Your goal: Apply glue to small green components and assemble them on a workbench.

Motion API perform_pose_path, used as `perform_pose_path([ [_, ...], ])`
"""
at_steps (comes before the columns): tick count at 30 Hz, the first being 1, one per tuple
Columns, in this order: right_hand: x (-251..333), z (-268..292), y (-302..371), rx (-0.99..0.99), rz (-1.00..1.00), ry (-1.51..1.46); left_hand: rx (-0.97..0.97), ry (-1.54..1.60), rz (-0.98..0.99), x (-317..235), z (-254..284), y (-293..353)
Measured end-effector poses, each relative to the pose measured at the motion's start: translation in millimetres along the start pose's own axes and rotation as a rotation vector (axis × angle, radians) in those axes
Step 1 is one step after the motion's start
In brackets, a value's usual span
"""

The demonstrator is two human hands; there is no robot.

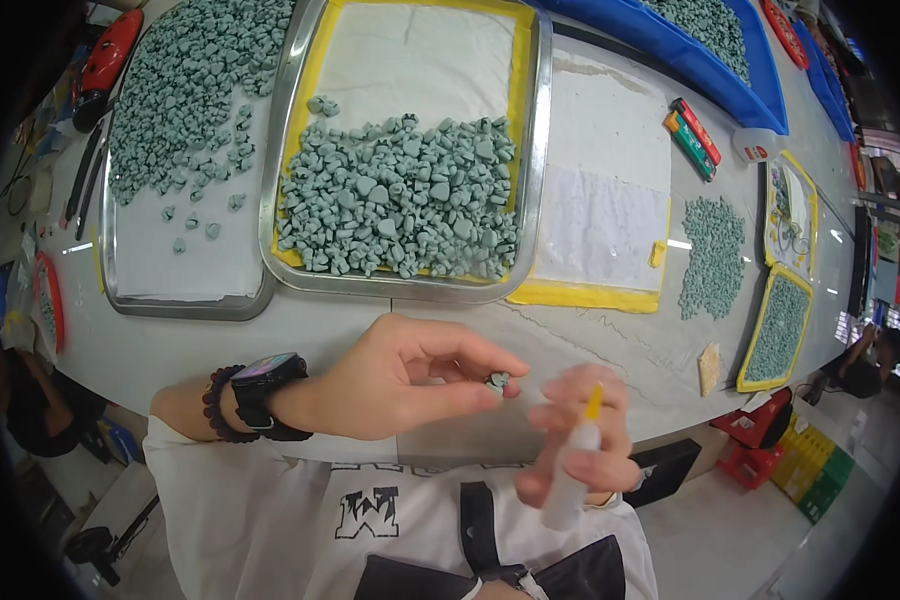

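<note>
My left hand [410, 375] pinches a small grey-green piece [497, 380] between thumb and fingertips, above the table's near edge. Just to its right, my right hand [595, 440], a little blurred, is wrapped round a white squeeze bottle [568, 480] with a yellow nozzle [594, 400] pointing up. Nozzle and piece are apart. Beyond my hands stands a metal tray [275, 200] with a yellow-edged lining, its nearer part heaped with similar grey-green pieces [395, 200].
At the left, another metal tray [190, 290] holds loose pieces. Blue bins [770, 95] of pieces stand at the far right. Nearer are a yellow-edged white board [605, 230], red and green boxes [692, 140], a patch of small pieces [712, 255] and yellow-rimmed trays [742, 380].
</note>
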State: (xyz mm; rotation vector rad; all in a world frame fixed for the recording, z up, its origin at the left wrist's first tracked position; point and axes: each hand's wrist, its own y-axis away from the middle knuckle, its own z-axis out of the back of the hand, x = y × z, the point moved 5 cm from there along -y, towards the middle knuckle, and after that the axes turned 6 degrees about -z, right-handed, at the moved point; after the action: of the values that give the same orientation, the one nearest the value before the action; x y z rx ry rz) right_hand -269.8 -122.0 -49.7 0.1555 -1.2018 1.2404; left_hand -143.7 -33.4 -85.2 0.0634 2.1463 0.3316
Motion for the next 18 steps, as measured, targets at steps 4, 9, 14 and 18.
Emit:
perform_pose_path([
  [4,-5,18,3,-0.291,-0.137,-0.558,-0.009,0.020,-0.073,-6,0,1],
  [9,-12,12,2,-0.014,-0.123,-0.405,-0.028,-0.057,-0.022,-4,-2,2],
  [14,-13,11,2,0.043,-0.117,-0.381,-0.028,-0.213,-0.103,-6,-1,1],
  [18,-13,10,0,0.046,-0.151,-0.404,-0.019,-0.319,-0.187,-8,-2,1],
])
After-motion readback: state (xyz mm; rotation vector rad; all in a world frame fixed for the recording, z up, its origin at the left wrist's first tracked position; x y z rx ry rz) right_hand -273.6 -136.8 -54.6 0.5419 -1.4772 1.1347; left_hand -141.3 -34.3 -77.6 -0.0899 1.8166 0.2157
